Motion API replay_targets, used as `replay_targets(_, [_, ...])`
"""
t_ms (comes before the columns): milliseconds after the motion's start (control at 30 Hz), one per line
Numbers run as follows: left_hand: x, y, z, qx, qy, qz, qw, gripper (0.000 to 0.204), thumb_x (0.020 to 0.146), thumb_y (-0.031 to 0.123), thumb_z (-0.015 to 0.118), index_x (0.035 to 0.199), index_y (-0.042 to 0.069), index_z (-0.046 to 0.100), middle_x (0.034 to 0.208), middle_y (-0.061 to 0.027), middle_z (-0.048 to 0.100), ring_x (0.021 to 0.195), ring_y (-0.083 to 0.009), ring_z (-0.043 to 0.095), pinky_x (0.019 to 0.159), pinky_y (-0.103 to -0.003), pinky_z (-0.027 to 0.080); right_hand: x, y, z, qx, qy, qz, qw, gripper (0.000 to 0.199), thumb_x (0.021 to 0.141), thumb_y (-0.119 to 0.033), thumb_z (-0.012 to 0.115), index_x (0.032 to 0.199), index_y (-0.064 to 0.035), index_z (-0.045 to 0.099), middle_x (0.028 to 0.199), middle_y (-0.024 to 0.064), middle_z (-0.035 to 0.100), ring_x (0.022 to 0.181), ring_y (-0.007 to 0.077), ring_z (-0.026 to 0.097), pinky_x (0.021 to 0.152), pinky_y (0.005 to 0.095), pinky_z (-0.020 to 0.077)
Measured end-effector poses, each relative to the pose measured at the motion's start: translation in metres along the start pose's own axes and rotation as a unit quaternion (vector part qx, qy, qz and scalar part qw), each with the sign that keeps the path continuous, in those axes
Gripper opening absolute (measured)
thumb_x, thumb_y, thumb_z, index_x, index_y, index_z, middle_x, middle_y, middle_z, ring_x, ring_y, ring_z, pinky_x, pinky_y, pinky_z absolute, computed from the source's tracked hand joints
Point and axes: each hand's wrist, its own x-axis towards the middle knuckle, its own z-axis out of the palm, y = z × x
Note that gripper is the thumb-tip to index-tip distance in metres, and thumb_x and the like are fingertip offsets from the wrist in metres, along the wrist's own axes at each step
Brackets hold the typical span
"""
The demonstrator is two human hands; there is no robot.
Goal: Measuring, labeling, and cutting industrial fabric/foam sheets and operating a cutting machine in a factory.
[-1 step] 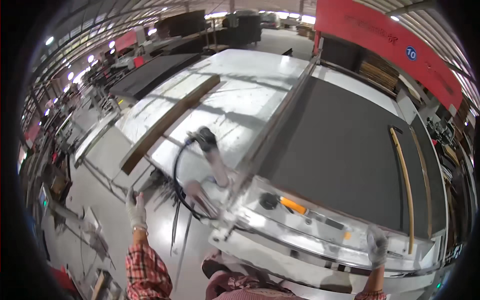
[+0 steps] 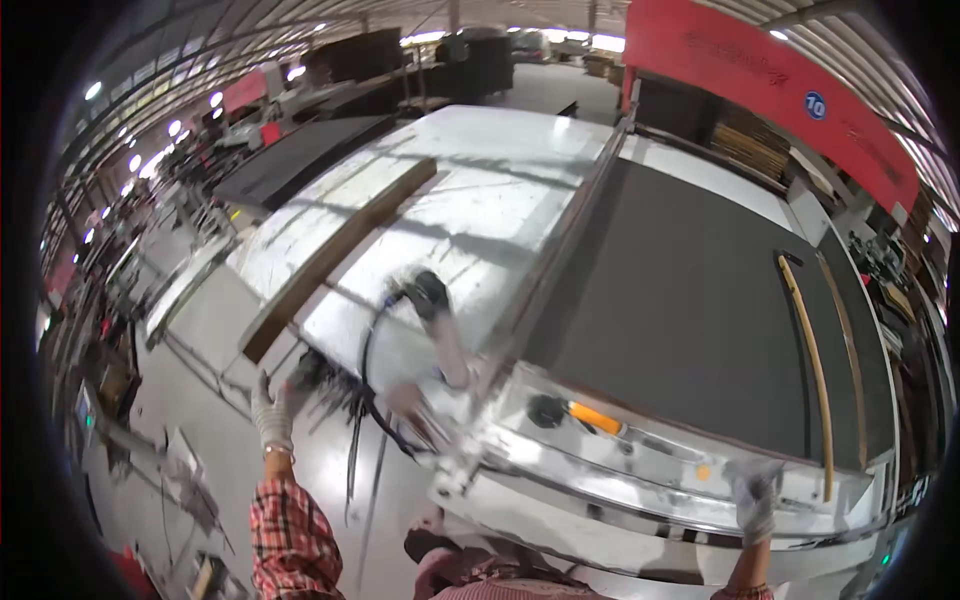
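My left hand (image 2: 272, 418), in a pale glove, is raised over the floor at the left with its fingers apart. Just above it, not clearly touching, is the near end of a long brown beam (image 2: 340, 262) that lies across a shiny white table. My right hand (image 2: 756, 500), also gloved, is over the front ledge (image 2: 660, 480) of the machine, fingers spread and somewhat blurred. Whether it touches the ledge I cannot tell. Farther left on that ledge are an orange-handled tool (image 2: 597, 418) and a round black object (image 2: 547, 411).
Beyond the ledge spreads a dark grey bed (image 2: 690, 310), with a long wooden-handled tool (image 2: 806, 370) with a black head lying on it. A black hose (image 2: 366, 350) curves beside a blurred, black-topped upright piece (image 2: 430, 295) between the white table (image 2: 480, 190) and me.
The whole view has shifted slightly. My right hand's fingers look more spread, where they were more bunched before. The beam and the wooden-handled tool stay in place.
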Motion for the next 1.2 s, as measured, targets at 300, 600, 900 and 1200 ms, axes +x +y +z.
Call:
replay_targets(300, [0.260, -0.111, 0.021, 0.440, -0.286, -0.024, 0.851, 0.067, 0.065, 0.025, 0.075, 0.120, 0.002, 0.046, 0.100, -0.0184, 0.061, 0.092, -0.0322, 0.058, 0.082, -0.039, 0.046, -0.058, -0.221, 0.247, 0.491, -0.350, 0.274, 0.749, 0.033, 0.089, -0.015, 0.057, 0.115, 0.0050, 0.054, 0.108, 0.0132, 0.060, 0.100, 0.0200, 0.057, 0.085, 0.0322, 0.0467])
replay_targets(600, [0.151, -0.097, 0.120, 0.019, -0.392, -0.069, 0.917, 0.041, 0.073, 0.008, 0.059, 0.111, 0.006, 0.044, 0.086, -0.0056, 0.052, 0.073, -0.0166, 0.049, 0.066, -0.032, 0.046, -0.030, -0.264, 0.406, 0.377, -0.317, 0.136, 0.860, 0.039, 0.089, -0.014, 0.054, 0.124, 0.0025, 0.047, 0.106, 0.0127, 0.061, 0.099, 0.0182, 0.058, 0.088, 0.0293, 0.0432])
replay_targets(900, [0.023, -0.039, 0.212, -0.033, -0.401, -0.120, 0.908, 0.082, 0.067, 0.013, 0.070, 0.134, -0.001, 0.025, 0.111, -0.0159, 0.052, 0.094, -0.0245, 0.052, 0.084, -0.033, 0.045, 0.005, -0.279, 0.485, 0.171, -0.011, 0.095, 0.981, 0.031, 0.087, -0.025, 0.054, 0.109, -0.0032, 0.055, 0.093, 0.0206, 0.060, 0.083, 0.0340, 0.058, 0.076, 0.0382, 0.0459])
replay_targets(1200, [0.173, -0.060, 0.364, -0.291, -0.366, -0.243, 0.850, 0.075, 0.084, 0.019, 0.056, 0.144, 0.009, 0.012, 0.111, -0.0075, 0.048, 0.094, -0.0170, 0.049, 0.084, -0.030, 0.041, 0.082, -0.265, 0.497, 0.442, -0.016, 0.375, 0.815, 0.032, 0.090, -0.021, 0.057, 0.115, -0.0013, 0.052, 0.099, 0.0056, 0.060, 0.085, 0.0108, 0.057, 0.073, 0.0243, 0.0466])
